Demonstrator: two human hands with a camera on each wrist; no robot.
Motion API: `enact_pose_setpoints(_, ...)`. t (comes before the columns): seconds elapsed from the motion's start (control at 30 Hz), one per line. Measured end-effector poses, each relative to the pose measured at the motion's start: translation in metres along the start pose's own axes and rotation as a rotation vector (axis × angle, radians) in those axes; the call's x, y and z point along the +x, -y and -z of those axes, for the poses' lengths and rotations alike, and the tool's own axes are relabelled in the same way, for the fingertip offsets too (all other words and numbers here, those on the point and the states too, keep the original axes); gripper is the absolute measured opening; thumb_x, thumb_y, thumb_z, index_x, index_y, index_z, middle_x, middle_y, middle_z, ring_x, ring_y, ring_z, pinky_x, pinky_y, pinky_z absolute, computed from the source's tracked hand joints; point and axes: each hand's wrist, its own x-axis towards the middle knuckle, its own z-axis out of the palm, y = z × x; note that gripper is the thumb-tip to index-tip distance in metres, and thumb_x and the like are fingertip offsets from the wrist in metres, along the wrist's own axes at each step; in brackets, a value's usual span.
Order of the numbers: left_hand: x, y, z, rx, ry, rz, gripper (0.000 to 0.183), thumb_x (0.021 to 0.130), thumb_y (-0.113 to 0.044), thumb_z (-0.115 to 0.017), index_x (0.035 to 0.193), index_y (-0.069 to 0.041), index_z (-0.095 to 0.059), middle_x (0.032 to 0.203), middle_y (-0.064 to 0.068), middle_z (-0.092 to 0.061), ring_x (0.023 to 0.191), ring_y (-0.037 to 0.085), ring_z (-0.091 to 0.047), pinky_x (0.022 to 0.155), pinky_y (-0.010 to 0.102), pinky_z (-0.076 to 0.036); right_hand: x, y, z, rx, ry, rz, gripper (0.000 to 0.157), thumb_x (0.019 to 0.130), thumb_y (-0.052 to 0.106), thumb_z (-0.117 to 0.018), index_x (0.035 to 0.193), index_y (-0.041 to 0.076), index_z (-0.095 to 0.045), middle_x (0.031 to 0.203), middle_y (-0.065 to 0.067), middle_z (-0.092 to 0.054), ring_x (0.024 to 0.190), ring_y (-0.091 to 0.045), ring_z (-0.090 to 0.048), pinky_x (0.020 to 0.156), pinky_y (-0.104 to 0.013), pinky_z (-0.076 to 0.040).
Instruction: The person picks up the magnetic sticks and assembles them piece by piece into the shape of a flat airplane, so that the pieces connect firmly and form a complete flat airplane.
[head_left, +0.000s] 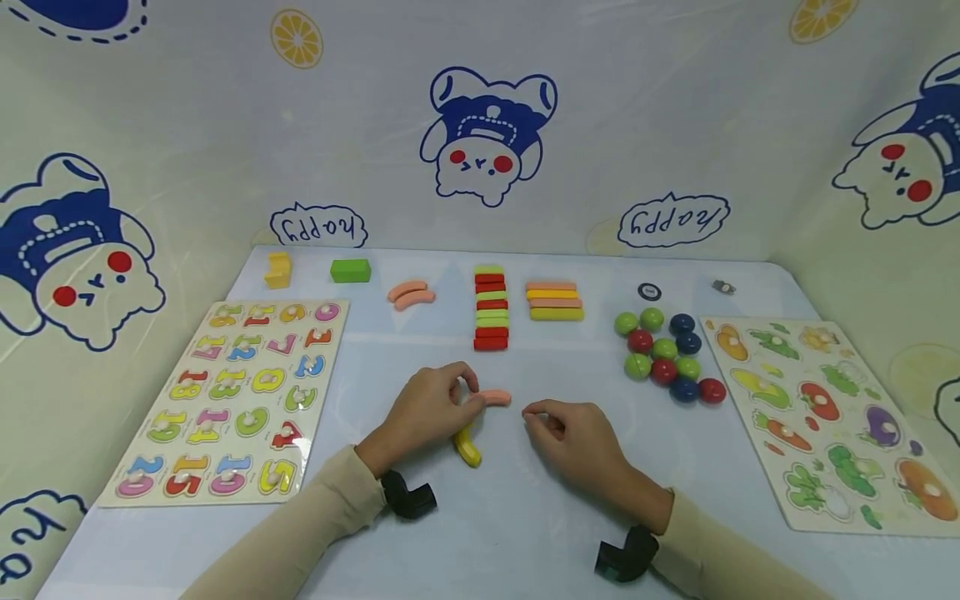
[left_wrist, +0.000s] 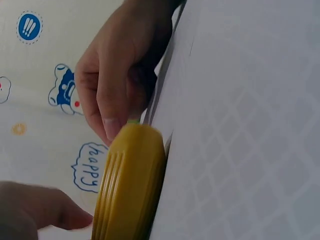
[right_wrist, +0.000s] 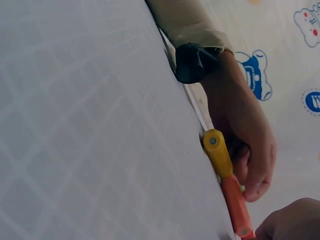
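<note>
In the head view my left hand [head_left: 427, 408] pinches the left end of a pink toy sausage [head_left: 497, 398] between thumb and forefinger. Below that hand lies a yellow toy banana [head_left: 468, 448], its upper end hidden under the fingers. The left wrist view has the banana [left_wrist: 130, 185] large and close, with a blurred left thumb [left_wrist: 55, 207] beside it. From the right wrist, banana [right_wrist: 217, 152] and sausage [right_wrist: 235, 205] appear end to end on the table. My right hand [head_left: 577, 442] hovers to the sausage's right, fingers loosely curled around nothing.
A number puzzle board [head_left: 315, 400] lies left, a vegetable board [head_left: 765, 467] right. Behind are a yellow block [head_left: 278, 271], green block [head_left: 350, 271], two sausages [head_left: 411, 293], red-and-green sticks [head_left: 491, 308], longer sticks [head_left: 553, 302], coloured balls [head_left: 663, 371] and a black disc [head_left: 649, 292].
</note>
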Motion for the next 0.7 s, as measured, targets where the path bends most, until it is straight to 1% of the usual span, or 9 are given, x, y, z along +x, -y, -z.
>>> enact_pose_setpoints(0.07,0.001,0.001,0.000,0.006,0.003,-0.012,0.028,0.082,-0.052,-0.064,0.092,-0.026,-0.060,0.048,-0.005,-0.041,0.039,0.012,-0.038,0.039,0.026,-0.027,0.000,0.001,0.002,0.010,0.015,-0.015,0.015,0.088,0.032,-0.064,0.098,0.025,-0.072,0.046,0.014,-0.035,0.043,-0.004,-0.035,0.041,-0.022,-0.027)
enact_pose_setpoints(0.17,0.003,0.002,-0.002,0.037,0.000,-0.066,0.041,0.080,-0.060,-0.061,0.106,-0.027,-0.065,0.048,-0.007,-0.039,0.039,0.010,-0.037,0.039,0.026,-0.027,0.003,0.004,0.007,0.017,0.040,-0.045,0.015,0.088,0.033,-0.064,0.099,0.026,-0.072,0.046,0.012,-0.036,0.043,-0.005,-0.037,0.042,-0.023,-0.028)
enact_pose_setpoints(0.23,0.004,0.003,-0.004,0.050,-0.017,-0.089,0.045,0.079,-0.063,-0.060,0.108,-0.029,-0.068,0.047,-0.008,-0.039,0.040,0.009,-0.038,0.041,0.026,-0.027,0.008,0.006,0.011,0.001,0.047,-0.052,0.014,0.088,0.032,-0.064,0.098,0.026,-0.072,0.047,0.011,-0.037,0.043,-0.006,-0.037,0.042,-0.023,-0.028)
enact_pose_setpoints(0.27,0.004,0.003,-0.004,0.048,-0.028,-0.085,0.044,0.078,-0.064,-0.061,0.105,-0.030,-0.069,0.047,-0.008,-0.039,0.041,0.009,-0.039,0.041,0.026,-0.027,0.012,0.006,0.012,-0.017,0.048,-0.049,0.014,0.088,0.032,-0.065,0.098,0.026,-0.072,0.047,0.010,-0.037,0.043,-0.007,-0.037,0.042,-0.024,-0.028)
enact_pose_setpoints(0.33,0.005,0.003,-0.003,0.028,-0.050,-0.047,0.039,0.075,-0.064,-0.063,0.092,-0.030,-0.071,0.046,-0.007,-0.039,0.042,0.010,-0.040,0.041,0.027,-0.028,0.022,0.007,0.015,-0.057,0.045,-0.043,0.014,0.087,0.032,-0.065,0.097,0.025,-0.071,0.047,0.009,-0.038,0.043,-0.008,-0.037,0.042,-0.024,-0.029)
enact_pose_setpoints(0.43,0.004,0.003,-0.001,0.006,-0.078,0.026,0.036,0.073,-0.064,-0.066,0.074,-0.028,-0.065,0.047,-0.005,-0.042,0.044,0.012,-0.042,0.042,0.029,-0.029,0.042,0.005,0.015,-0.094,0.039,-0.041,0.014,0.087,0.033,-0.065,0.096,0.025,-0.071,0.047,0.008,-0.040,0.044,-0.010,-0.039,0.042,-0.024,-0.030)
enact_pose_setpoints(0.53,0.003,0.004,0.001,0.023,-0.068,0.062,0.038,0.075,-0.063,-0.065,0.071,-0.025,-0.059,0.049,-0.003,-0.043,0.045,0.014,-0.043,0.043,0.029,-0.031,0.063,0.002,0.012,-0.096,0.035,-0.060,0.015,0.088,0.034,-0.063,0.096,0.024,-0.071,0.049,0.005,-0.043,0.045,-0.012,-0.042,0.042,-0.025,-0.032)
enact_pose_setpoints(0.6,0.002,0.005,0.001,0.052,-0.048,0.040,0.038,0.077,-0.062,-0.063,0.079,-0.025,-0.061,0.049,-0.004,-0.044,0.045,0.013,-0.043,0.043,0.028,-0.031,0.074,0.000,0.008,-0.096,0.026,-0.068,0.015,0.088,0.034,-0.063,0.097,0.024,-0.071,0.050,0.004,-0.044,0.045,-0.013,-0.043,0.042,-0.026,-0.033)
enact_pose_setpoints(0.7,0.002,0.006,-0.001,0.082,-0.028,-0.037,0.041,0.079,-0.061,-0.061,0.100,-0.027,-0.067,0.049,-0.008,-0.044,0.044,0.010,-0.042,0.043,0.027,-0.030,0.086,-0.005,0.001,-0.096,-0.001,-0.063,0.017,0.087,0.033,-0.065,0.098,0.022,-0.070,0.050,0.003,-0.044,0.044,-0.014,-0.043,0.041,-0.027,-0.034)
